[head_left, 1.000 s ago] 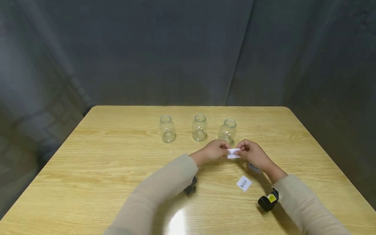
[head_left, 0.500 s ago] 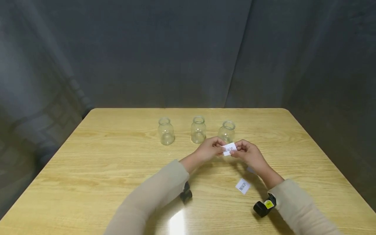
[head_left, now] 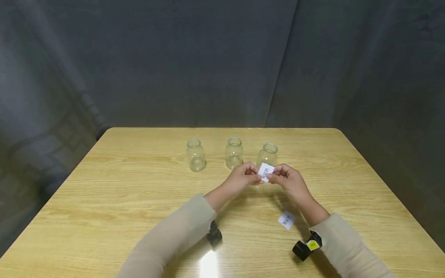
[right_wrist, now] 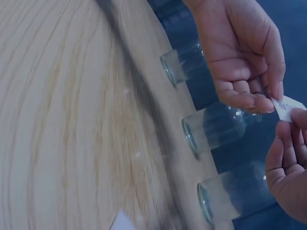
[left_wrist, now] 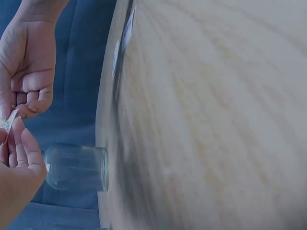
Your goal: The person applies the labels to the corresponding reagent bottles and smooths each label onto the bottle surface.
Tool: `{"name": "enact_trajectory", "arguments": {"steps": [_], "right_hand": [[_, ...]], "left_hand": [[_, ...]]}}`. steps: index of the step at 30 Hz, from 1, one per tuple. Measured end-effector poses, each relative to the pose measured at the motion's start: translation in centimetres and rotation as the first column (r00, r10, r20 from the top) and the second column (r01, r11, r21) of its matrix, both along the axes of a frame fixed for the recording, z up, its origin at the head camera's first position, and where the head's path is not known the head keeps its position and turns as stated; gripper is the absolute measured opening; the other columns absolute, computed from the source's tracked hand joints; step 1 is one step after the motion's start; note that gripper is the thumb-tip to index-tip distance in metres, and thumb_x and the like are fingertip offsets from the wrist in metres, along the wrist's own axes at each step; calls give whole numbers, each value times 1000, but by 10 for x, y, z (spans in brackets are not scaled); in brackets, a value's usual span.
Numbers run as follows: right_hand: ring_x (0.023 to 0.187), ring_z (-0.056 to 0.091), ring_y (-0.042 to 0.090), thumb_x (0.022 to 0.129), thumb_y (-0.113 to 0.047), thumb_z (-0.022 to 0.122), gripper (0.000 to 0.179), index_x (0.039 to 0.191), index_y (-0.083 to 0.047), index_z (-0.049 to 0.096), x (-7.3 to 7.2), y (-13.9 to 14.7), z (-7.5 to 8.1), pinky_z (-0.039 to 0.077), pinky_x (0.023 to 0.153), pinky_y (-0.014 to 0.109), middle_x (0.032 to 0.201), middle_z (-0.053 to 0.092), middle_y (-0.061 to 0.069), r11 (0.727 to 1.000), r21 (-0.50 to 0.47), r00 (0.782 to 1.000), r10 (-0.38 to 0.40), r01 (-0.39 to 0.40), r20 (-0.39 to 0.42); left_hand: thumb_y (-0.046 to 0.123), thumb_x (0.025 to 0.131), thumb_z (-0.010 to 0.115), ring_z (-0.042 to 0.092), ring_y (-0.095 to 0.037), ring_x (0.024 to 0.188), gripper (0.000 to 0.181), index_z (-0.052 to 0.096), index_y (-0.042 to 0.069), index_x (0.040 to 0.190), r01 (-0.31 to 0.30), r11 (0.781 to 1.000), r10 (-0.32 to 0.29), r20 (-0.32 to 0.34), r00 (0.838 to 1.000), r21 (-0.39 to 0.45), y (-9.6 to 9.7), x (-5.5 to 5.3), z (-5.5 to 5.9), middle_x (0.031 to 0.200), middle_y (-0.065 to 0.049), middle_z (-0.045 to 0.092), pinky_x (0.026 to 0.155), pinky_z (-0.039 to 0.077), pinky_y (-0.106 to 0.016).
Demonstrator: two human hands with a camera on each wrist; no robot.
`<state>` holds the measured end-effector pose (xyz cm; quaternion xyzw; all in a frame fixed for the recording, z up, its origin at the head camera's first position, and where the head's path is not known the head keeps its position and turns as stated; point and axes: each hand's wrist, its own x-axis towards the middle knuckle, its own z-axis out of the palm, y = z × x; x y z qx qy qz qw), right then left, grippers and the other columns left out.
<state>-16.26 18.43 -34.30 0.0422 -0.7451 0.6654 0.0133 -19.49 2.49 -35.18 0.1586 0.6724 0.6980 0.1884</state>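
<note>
Both hands pinch a small white paper label (head_left: 266, 172) with dark printed characters, held at a tilt just before the right-hand glass jar (head_left: 267, 153). My left hand (head_left: 240, 179) has thumb and fingertips on the label's left edge. My right hand (head_left: 291, 183) pinches it from the right, its thumb lying over the printed face. In the right wrist view the label (right_wrist: 288, 108) bridges the two hands' fingertips. Another printed white label (head_left: 286, 220) lies on the table by the right forearm. The left wrist view has two labels (left_wrist: 128, 31) on the tabletop.
Lidless clear glass jars stand in a row toward the table's back: a left one (head_left: 196, 155), a middle one (head_left: 234, 153) and the right one. The wooden table (head_left: 121, 193) meets a dark curtain (head_left: 194, 65) behind. Black wrist cameras (head_left: 301, 250) hang below both sleeves.
Both hands have shifted left with the label between them. The label has turned from nearly level to steeply tilted. The jars and the label on the table stay put.
</note>
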Motion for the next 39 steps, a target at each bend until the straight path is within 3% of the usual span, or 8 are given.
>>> {"name": "enact_trajectory", "arguments": {"steps": [7,12,19,27,35,39], "right_hand": [[66,48,9,82,-3,55,13,87,7,48,5,-2,7,46,62,21,75,50,2,1000,9,999,21,-21,-29],[66,48,10,84,-5,53,13,88,7,49,8,1,12,44,60,22,74,50,2,997,25,995,68,-66,-68],[68,49,11,85,-6,52,21,95,12,52,10,1,15,43,60,25,76,54,0,987,105,990,130,-124,-51],[69,52,11,81,-6,58,23,96,11,51,14,-7,13,46,63,24,80,54,4,978,122,985,175,-172,-15],[69,53,10,81,1,56,19,93,13,48,16,-16,14,48,65,25,80,52,8,980,95,983,178,-174,-41],[64,52,9,80,1,56,18,93,11,49,16,-17,13,47,60,24,77,51,6,982,94,984,169,-163,-59]], "left_hand": [[-4,82,52,57,-14,72,8,47,-8,88,51,998,-51,23,998,31,-1,8,-1,77,-9,54,74,48,-30],[-1,83,52,55,-13,72,9,48,-6,88,71,997,-71,-26,997,-7,-3,9,3,80,-8,55,74,48,-30],[3,84,52,54,-14,77,12,51,-5,93,68,997,-70,-59,996,-31,-13,11,9,83,-6,54,76,46,-32],[-1,84,50,52,-12,75,13,50,-9,93,26,999,-28,-82,996,-20,-21,28,32,82,-4,53,74,47,-28],[1,84,52,54,-13,75,13,49,-7,93,48,999,-47,-61,997,17,-26,18,8,82,-5,53,74,47,-28],[-2,83,50,56,-15,75,10,48,-9,90,85,996,-83,-56,995,33,-31,22,6,80,-7,54,75,47,-30]]}}
